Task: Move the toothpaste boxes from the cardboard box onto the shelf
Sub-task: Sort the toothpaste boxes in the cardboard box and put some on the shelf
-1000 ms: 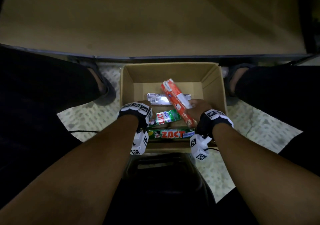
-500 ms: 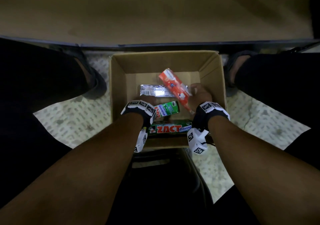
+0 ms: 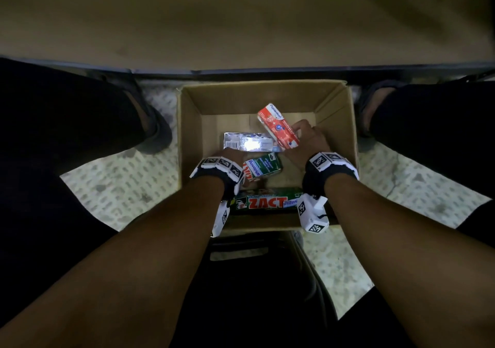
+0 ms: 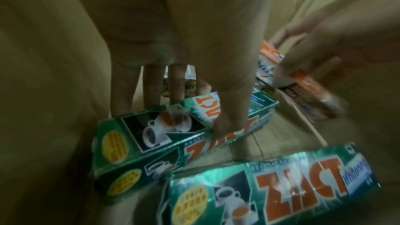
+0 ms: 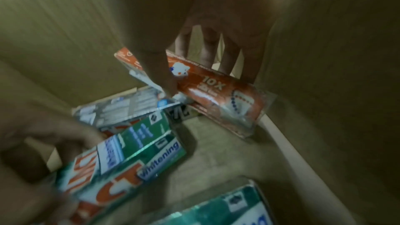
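Observation:
An open cardboard box [image 3: 188, 133] stands on the floor between my feet. My right hand [image 3: 302, 138] grips a red Pepsodent toothpaste box [image 3: 277, 126], tilted up near the right wall, thumb and fingers on opposite sides [image 5: 205, 81]. My left hand [image 3: 233, 157] grips a green Zact toothpaste box [image 3: 263, 165], with the thumb on its near face and the fingers behind it [image 4: 173, 119]. A second green Zact box [image 3: 267, 202] lies flat by the near wall. A silver toothpaste box [image 3: 249, 142] lies on the bottom beyond my left hand.
A tan shelf board [image 3: 241, 21] with a dark front edge [image 3: 267, 71] runs across just beyond the box. My legs in dark trousers and my feet [image 3: 152, 130] flank the box. A dark stool [image 3: 254, 280] sits under me on patterned flooring [image 3: 120, 187].
My right hand has carried the red box back and to the right, raising it off the others. My left hand has closed around the green Zact box and turned it slightly.

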The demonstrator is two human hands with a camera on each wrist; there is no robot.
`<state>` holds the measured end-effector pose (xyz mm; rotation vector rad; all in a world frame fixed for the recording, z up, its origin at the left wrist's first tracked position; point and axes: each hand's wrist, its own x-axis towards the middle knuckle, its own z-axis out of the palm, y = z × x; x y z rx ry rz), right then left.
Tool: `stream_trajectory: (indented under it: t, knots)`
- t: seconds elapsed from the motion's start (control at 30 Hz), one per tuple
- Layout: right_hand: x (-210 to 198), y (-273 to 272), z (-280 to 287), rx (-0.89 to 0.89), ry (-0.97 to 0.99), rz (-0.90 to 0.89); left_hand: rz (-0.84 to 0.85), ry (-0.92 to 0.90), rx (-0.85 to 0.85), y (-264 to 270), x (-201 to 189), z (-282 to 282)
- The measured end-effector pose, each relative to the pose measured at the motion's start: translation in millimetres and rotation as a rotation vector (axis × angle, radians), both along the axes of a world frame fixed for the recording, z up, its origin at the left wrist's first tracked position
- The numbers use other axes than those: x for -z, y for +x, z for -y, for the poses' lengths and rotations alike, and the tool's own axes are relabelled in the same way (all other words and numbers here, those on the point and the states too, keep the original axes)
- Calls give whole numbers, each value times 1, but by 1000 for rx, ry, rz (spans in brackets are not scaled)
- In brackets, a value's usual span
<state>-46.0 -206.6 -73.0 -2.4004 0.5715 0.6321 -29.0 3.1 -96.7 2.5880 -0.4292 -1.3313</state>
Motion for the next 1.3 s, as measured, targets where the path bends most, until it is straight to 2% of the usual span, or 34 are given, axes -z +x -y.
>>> stream_trajectory:
  t: [0.07,0.23,0.37,0.53,0.8,1.0,1.3]
  knots:
    - [-5,3,1,37,23,-32,-50,24,-2,1,-2,-5]
    - [-21,-5,4,60,22,-74,-5,-4,-100,-1,10,-15]
    - [-28,-16,2,109,26,-90,17,3,-210,-2,-10,-15]
    - [-38,-18,-6,162,118,-121,44,-124,-476,5,-35,-14]
    - [-65,-19,-19,238,268,-18,63,-353,-754,5,-61,-9]
    - [-91,-26,-25,247,357,51,118,-426,-778,-5,-104,-7]
    - [-157,-41,-34,190,356,197,271,-492,-791,-25,-168,-8]
